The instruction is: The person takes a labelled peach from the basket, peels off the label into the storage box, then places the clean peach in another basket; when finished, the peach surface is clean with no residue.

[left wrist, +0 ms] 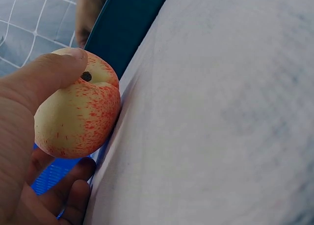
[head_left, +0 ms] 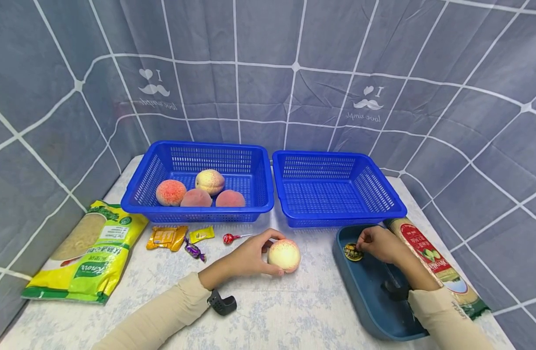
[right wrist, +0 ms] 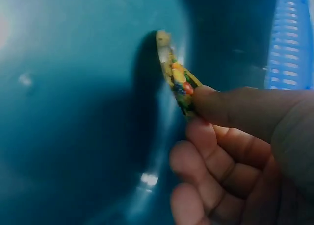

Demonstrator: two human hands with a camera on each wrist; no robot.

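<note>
In the head view my left hand (head_left: pixel 255 255) grips a pale yellow peach with red speckles (head_left: pixel 284 255) low over the table. Its thumb lies beside the dark stem dimple of the peach (left wrist: pixel 78 117) in the left wrist view. Inside a dark teal basin (head_left: pixel 360 301), my right hand (head_left: pixel 382 244) pinches a small, thin, round black-and-gold piece (head_left: pixel 353 252) between thumb and index finger. Fruit pictures show on this piece (right wrist: pixel 180 80) in the right wrist view; its exact kind is unclear. The other right fingers are curled.
Several peaches (head_left: pixel 170 192) lie in the left blue basket (head_left: pixel 198 214); another blue basket (head_left: pixel 338 221) stands beside it. Wrapped candies (head_left: pixel 166 238) and a red lollipop (head_left: pixel 228 238) lie in front. A yellow Knorr bag (head_left: pixel 88 253) is at left, a Miyoko bag (head_left: pixel 425 248) right of the basin.
</note>
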